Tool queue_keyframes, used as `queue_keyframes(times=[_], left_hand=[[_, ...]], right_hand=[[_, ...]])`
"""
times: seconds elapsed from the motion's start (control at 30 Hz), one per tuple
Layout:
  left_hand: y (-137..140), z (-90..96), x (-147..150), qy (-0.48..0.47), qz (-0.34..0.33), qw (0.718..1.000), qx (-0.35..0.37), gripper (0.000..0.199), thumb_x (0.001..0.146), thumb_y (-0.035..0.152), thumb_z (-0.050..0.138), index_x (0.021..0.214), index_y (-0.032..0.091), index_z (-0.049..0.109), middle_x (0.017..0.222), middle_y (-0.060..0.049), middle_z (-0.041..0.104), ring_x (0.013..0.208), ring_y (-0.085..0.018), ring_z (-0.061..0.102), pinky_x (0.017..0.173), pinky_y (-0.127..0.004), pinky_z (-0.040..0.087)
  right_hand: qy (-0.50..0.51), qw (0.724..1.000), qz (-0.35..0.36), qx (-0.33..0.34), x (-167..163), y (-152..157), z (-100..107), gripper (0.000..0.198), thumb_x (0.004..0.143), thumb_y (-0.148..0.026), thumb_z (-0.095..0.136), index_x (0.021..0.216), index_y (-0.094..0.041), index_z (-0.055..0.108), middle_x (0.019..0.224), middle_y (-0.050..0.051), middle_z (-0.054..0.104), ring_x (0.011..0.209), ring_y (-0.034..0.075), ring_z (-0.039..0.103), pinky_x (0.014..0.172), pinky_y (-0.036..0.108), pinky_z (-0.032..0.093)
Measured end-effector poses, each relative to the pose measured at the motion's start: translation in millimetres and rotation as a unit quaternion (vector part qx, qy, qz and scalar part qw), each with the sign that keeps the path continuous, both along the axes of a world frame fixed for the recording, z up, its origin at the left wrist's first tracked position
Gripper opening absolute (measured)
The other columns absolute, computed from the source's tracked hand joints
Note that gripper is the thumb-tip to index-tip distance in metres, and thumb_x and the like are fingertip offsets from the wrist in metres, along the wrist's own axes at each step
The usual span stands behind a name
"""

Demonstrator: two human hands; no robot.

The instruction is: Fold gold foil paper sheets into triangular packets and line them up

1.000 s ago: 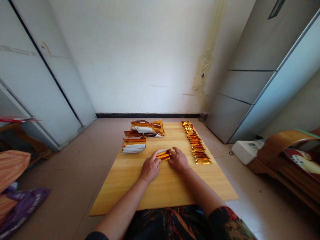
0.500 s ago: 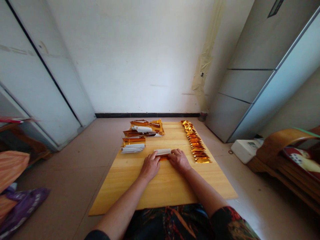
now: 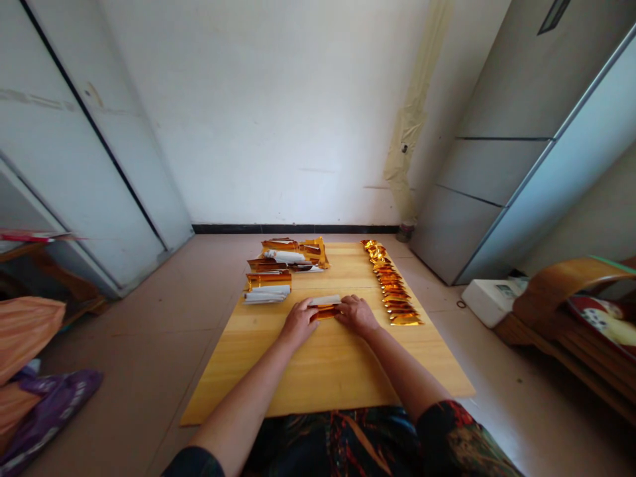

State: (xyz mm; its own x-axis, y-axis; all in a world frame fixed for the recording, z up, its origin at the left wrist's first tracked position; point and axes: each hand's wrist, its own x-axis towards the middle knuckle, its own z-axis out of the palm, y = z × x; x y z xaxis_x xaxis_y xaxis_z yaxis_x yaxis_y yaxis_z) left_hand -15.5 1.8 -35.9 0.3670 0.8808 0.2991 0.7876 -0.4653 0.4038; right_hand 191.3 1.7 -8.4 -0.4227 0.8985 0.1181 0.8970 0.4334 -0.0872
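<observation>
Near the middle of the wooden board (image 3: 328, 384) is a folded gold-and-white foil sheet (image 3: 326, 309). The left hand (image 3: 299, 322) grasps its left end with the fingers, the right hand (image 3: 358, 315) grasps its right end. Gold foil pieces (image 3: 392, 286) line the board's right edge.

"How did the forearms lie?"

"Both reached forward, bare. The left forearm (image 3: 253, 391) slanted toward one o'clock, the right forearm (image 3: 410, 368) toward half past ten, so they converged."

"And the hands?"

"Palms down, nearly level with each other, a small gap between. The left hand (image 3: 297, 322) had its fingers bent toward two o'clock, its thumb toward three. The right hand (image 3: 360, 315) roughly mirrored it, fingers curled toward ten."

"Gripping?"

"Yes, each in a light pinch."

"Wrists?"

"Both nearly straight."
</observation>
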Motion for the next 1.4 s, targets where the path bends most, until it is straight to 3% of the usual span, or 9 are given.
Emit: queue_keyframes(times=[0.3, 0.53, 0.6, 0.67, 0.8, 0.87, 1.07, 1.3, 1.4], left_hand=[[9.3, 6.4, -2.8, 0.021, -0.032, 0.999, -0.012, 0.023, 0.074, 0.018, 0.062, 0.096, 0.019, 0.07, 0.113, -0.009, 0.062, 0.103, -0.022, 0.057, 0.095, -0.035, 0.044], [16.3, 18.8, -4.1, 0.046, -0.052, 0.996, -0.055, 0.011, 0.072, 0.021, 0.063, 0.081, 0.017, 0.067, 0.094, -0.006, 0.063, 0.088, -0.019, 0.058, 0.082, -0.029, 0.046], [18.6, 20.5, -4.6, 0.052, -0.063, 0.994, -0.072, 0.013, 0.07, 0.024, 0.065, 0.081, 0.017, 0.066, 0.098, -0.007, 0.062, 0.092, -0.02, 0.058, 0.083, -0.029, 0.046], [19.2, 21.8, -4.5, 0.05, -0.061, 0.993, -0.086, 0.015, 0.069, 0.026, 0.067, 0.08, 0.017, 0.065, 0.116, -0.01, 0.058, 0.102, -0.022, 0.057, 0.088, -0.029, 0.045], [16.6, 24.1, -2.5, 0.045, -0.041, 0.993, -0.105, 0.01, 0.07, 0.024, 0.066, 0.075, 0.016, 0.063, 0.147, -0.01, 0.031, 0.112, -0.023, 0.055, 0.095, -0.029, 0.043], [15.0, 25.0, -1.1, 0.052, -0.041, 0.993, -0.096, 0.008, 0.071, 0.023, 0.065, 0.075, 0.016, 0.063, 0.147, -0.01, 0.031, 0.112, -0.023, 0.055, 0.096, -0.03, 0.043], [10.0, 28.3, 4.5, 0.065, -0.026, 0.996, -0.052, 0.013, 0.075, 0.024, 0.063, 0.085, 0.017, 0.066, 0.121, -0.011, 0.056, 0.106, -0.023, 0.057, 0.095, -0.033, 0.045], [0.5, 30.1, 12.6, 0.097, 0.022, 0.995, -0.03, 0.023, 0.079, 0.036, 0.061, 0.093, 0.018, 0.065, 0.129, -0.01, 0.048, 0.109, -0.026, 0.053, 0.093, -0.036, 0.045], [-1.3, 29.6, 16.9, 0.095, 0.045, 0.994, -0.032, 0.021, 0.081, 0.032, 0.058, 0.096, 0.018, 0.065, 0.13, -0.011, 0.047, 0.109, -0.025, 0.052, 0.092, -0.036, 0.046]], right_hand=[[-0.028, 0.999, 0.021, 0.0, -2.5, 10.4, 6.0, 0.026, 0.091, -0.036, 0.047, 0.102, -0.025, 0.068, 0.099, 0.008, 0.062, 0.094, 0.018, 0.053, 0.08, 0.026, 0.038], [-0.041, 0.996, 0.062, -0.039, -1.3, 22.9, 11.6, 0.022, 0.088, -0.032, 0.052, 0.093, -0.022, 0.072, 0.093, 0.006, 0.064, 0.088, 0.015, 0.057, 0.075, 0.022, 0.039], [-0.041, 0.996, 0.068, -0.042, -1.3, 24.0, 12.8, 0.024, 0.089, -0.03, 0.05, 0.093, -0.022, 0.072, 0.092, 0.006, 0.064, 0.087, 0.015, 0.058, 0.075, 0.021, 0.039], [-0.04, 0.996, 0.067, -0.042, -2.0, 23.5, 13.5, 0.025, 0.09, -0.03, 0.049, 0.093, -0.022, 0.072, 0.093, 0.006, 0.064, 0.088, 0.015, 0.058, 0.075, 0.021, 0.039], [-0.05, 0.996, 0.064, -0.032, -4.9, 19.5, 14.8, 0.027, 0.091, -0.032, 0.048, 0.089, -0.019, 0.072, 0.095, 0.008, 0.065, 0.088, 0.016, 0.058, 0.077, 0.022, 0.04], [-0.055, 0.996, 0.067, -0.021, -6.6, 16.9, 15.5, 0.027, 0.091, -0.032, 0.048, 0.088, -0.018, 0.072, 0.096, 0.009, 0.065, 0.088, 0.016, 0.058, 0.077, 0.023, 0.041], [-0.057, 0.997, 0.056, -0.016, -10.0, 14.4, 17.1, 0.031, 0.093, -0.03, 0.044, 0.089, -0.018, 0.071, 0.1, 0.01, 0.067, 0.089, 0.017, 0.06, 0.077, 0.023, 0.042], [-0.064, 0.996, 0.024, -0.048, -13.2, 21.3, 23.8, 0.029, 0.093, -0.031, 0.044, 0.094, -0.022, 0.071, 0.102, 0.008, 0.069, 0.088, 0.016, 0.063, 0.072, 0.021, 0.043], [-0.077, 0.995, 0.004, -0.058, -13.2, 25.5, 24.2, 0.028, 0.092, -0.035, 0.046, 0.095, -0.022, 0.071, 0.101, 0.006, 0.07, 0.085, 0.017, 0.064, 0.069, 0.021, 0.043]])
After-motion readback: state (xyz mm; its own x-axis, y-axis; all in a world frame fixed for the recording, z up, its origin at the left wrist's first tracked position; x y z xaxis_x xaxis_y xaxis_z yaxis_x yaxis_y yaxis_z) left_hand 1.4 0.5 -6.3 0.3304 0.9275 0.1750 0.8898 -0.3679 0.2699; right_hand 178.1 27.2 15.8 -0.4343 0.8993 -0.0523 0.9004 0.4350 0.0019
